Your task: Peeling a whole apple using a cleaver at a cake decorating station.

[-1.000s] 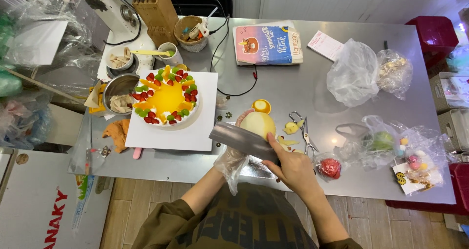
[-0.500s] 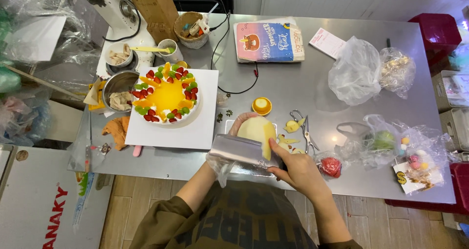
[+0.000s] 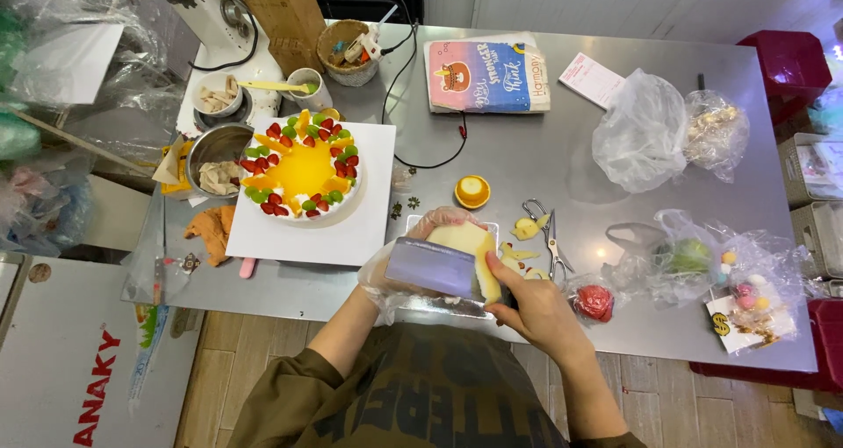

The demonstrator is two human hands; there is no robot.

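Steel counter (image 3: 615, 88) fills the view, cluttered from edge to edge. At its 9 o'clock side a white square board (image 3: 360, 228) carries a round fruit-topped cake (image 3: 303, 169) with a yellow centre. A clear plastic bag (image 3: 643, 132) lies toward 2 o'clock and a printed booklet (image 3: 486, 75) at 12. Close to the person, near 6 o'clock, a cleaver's broad blade (image 3: 430, 268) lies flat over a pale yellow fruit piece (image 3: 470, 246). The right hand (image 3: 536, 312) has its grip clenched on the cleaver's handle end. The left hand (image 3: 395, 268), in a clear plastic glove, rests against the fruit, fingers curled about it. Scissors (image 3: 549, 228) and peel scraps (image 3: 525, 228) sit just at 3 o'clock of the fruit, a small orange cup (image 3: 471, 191) at its 12.
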